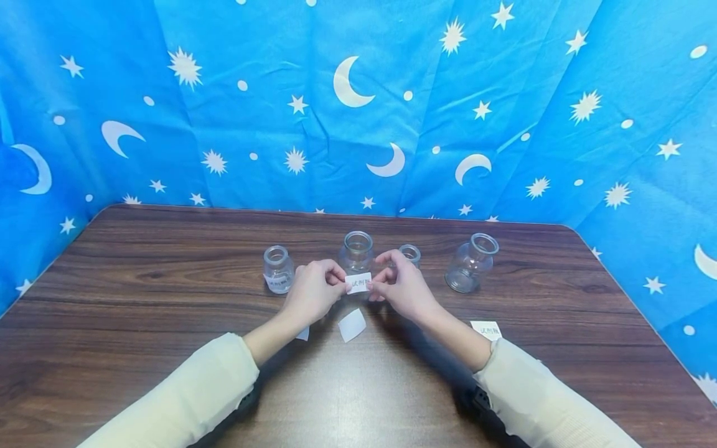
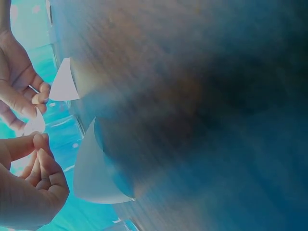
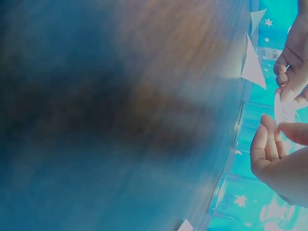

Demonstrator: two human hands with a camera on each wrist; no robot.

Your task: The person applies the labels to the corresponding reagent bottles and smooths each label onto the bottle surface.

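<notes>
A small white label [image 1: 358, 283] with handwritten characters is held up in front of a clear glass jar [image 1: 357, 244]. My left hand [image 1: 312, 289] pinches its left end between thumb and index finger. At the opposite end, the thumb and fingers of my right hand [image 1: 407, 289] pinch the right edge. In the right wrist view the label [image 3: 284, 111] spans from one hand to the other. The label and fingers hide the jar's lower part. Just behind my right hand, a smaller glass jar [image 1: 411, 252] shows mostly its rim.
Left of my hands stands a glass jar [image 1: 277, 264] bearing a similar label. Another jar [image 1: 469, 269] stands at the right. Blank white paper pieces [image 1: 351, 325] lie nearer on the wooden table [image 1: 358, 386]. A written label [image 1: 485, 329] lies by my right sleeve.
</notes>
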